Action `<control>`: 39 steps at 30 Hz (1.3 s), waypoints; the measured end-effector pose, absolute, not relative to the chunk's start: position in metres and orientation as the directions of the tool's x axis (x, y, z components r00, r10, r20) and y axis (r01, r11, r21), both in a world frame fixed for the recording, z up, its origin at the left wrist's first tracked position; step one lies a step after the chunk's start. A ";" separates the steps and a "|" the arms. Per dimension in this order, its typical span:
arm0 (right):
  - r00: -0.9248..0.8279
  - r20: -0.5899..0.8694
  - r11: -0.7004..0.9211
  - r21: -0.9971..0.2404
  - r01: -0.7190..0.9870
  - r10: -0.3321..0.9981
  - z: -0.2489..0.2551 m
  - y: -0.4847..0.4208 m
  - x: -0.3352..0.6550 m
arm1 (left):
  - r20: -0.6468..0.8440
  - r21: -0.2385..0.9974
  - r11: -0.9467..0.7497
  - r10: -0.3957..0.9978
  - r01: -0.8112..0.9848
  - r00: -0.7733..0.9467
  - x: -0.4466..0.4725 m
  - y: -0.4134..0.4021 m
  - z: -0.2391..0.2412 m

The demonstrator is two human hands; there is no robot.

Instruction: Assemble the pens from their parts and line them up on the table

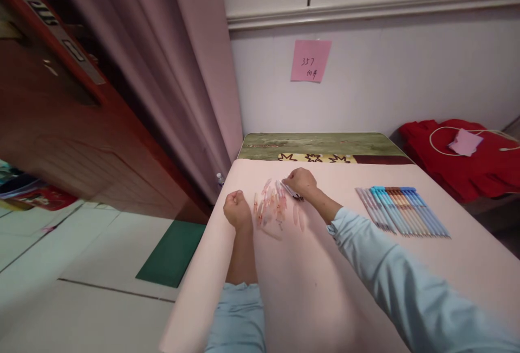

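Note:
A loose pile of clear pen parts [271, 206] with red-orange bits lies on the pink table cover [309, 277]. My right hand [301, 182] rests at the pile's far right and grips a thin pen-like piece whose tip sticks out toward the right. My left hand [236, 209] is curled into a fist just left of the pile, and I cannot see anything in it. A neat row of several blue, orange and grey pens [402, 209] lies to the right, apart from both hands.
A green tabletop [317, 144] with a yellow patterned strip shows beyond the cover. Red cloth [467, 163] with a white cable lies at the right. A pink note [310, 60] hangs on the wall. Curtain, wooden door and floor drop off at the left.

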State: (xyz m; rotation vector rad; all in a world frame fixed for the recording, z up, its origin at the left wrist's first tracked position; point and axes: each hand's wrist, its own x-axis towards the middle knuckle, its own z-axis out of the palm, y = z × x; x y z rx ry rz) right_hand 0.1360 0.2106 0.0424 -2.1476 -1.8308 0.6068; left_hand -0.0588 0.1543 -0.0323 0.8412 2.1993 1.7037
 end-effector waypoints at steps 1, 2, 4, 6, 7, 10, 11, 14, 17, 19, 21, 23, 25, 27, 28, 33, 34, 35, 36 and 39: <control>0.117 -0.151 -0.172 -0.440 0.881 0.982 0.042 0.212 0.129 | 0.156 0.942 0.162 0.568 0.296 -0.808 -0.059 0.155 -0.033; 0.109 -0.150 -0.165 -0.432 0.887 0.983 0.041 0.214 0.124 | 0.154 0.940 0.167 0.570 0.297 -0.807 -0.059 0.155 -0.034; 0.092 -0.147 -0.146 -0.417 0.897 0.985 0.037 0.215 0.115 | 0.150 0.938 0.176 0.575 0.300 -0.805 -0.059 0.155 -0.034; 0.080 -0.146 -0.133 -0.406 0.904 0.986 0.033 0.216 0.108 | 0.146 0.935 0.185 0.579 0.303 -0.802 -0.059 0.155 -0.034; 0.079 -0.148 -0.133 -0.401 0.906 0.986 0.031 0.216 0.106 | 0.143 0.934 0.190 0.581 0.304 -0.801 -0.058 0.155 -0.033; 0.087 -0.156 -0.142 -0.391 0.909 0.984 0.027 0.218 0.100 | 0.130 0.931 0.205 0.590 0.304 -0.797 -0.056 0.154 -0.029; 0.092 -0.159 -0.148 -0.391 0.908 0.983 0.026 0.219 0.099 | 0.126 0.929 0.210 0.593 0.303 -0.795 -0.056 0.153 -0.028; 0.121 -0.170 -0.181 -0.401 0.898 0.978 0.024 0.222 0.100 | 0.116 0.927 0.223 0.598 0.303 -0.793 -0.054 0.152 -0.025; 0.146 -0.176 -0.209 -0.425 0.881 0.974 0.023 0.222 0.106 | 0.109 0.923 0.234 0.602 0.306 -0.791 -0.053 0.151 -0.024; 0.147 -0.174 -0.212 -0.452 0.867 0.974 0.022 0.220 0.111 | 0.108 0.920 0.240 0.606 0.310 -0.788 -0.052 0.151 -0.023; 0.140 -0.164 -0.204 -0.484 0.851 0.976 0.020 0.218 0.115 | 0.109 0.916 0.245 0.609 0.316 -0.786 -0.051 0.151 -0.023; 0.134 -0.139 -0.188 -0.521 0.832 0.981 0.018 0.218 0.118 | 0.110 0.913 0.250 0.609 0.322 -0.785 -0.051 0.151 -0.023; 0.142 -0.097 -0.172 -0.560 0.810 0.985 0.018 0.219 0.120 | 0.111 0.912 0.252 0.608 0.324 -0.786 -0.051 0.151 -0.023; 0.160 -0.051 -0.159 -0.598 0.786 0.986 0.018 0.221 0.122 | 0.111 0.911 0.255 0.608 0.326 -0.786 -0.051 0.151 -0.022; 0.167 -0.035 -0.153 -0.614 0.774 0.985 0.019 0.223 0.123 | 0.110 0.910 0.256 0.608 0.326 -0.786 -0.050 0.151 -0.022; 0.143 -0.073 -0.154 -0.682 0.715 0.987 0.019 0.216 0.137 | 0.104 0.905 0.274 0.600 0.326 -0.793 -0.049 0.151 -0.020; 0.132 -0.091 -0.158 -0.690 0.706 0.987 0.018 0.210 0.142 | 0.103 0.904 0.277 0.600 0.326 -0.793 -0.049 0.151 -0.020; 0.122 -0.110 -0.164 -0.697 0.698 0.986 0.017 0.203 0.147 | 0.102 0.903 0.279 0.600 0.326 -0.794 -0.048 0.151 -0.019; 0.110 -0.128 -0.168 -0.697 0.697 0.986 0.016 0.194 0.152 | 0.101 0.902 0.281 0.600 0.327 -0.794 -0.048 0.151 -0.019; 0.061 -0.177 -0.163 -0.643 0.749 0.982 0.016 0.165 0.163 | 0.098 0.897 0.292 0.598 0.331 -0.795 -0.048 0.151 -0.020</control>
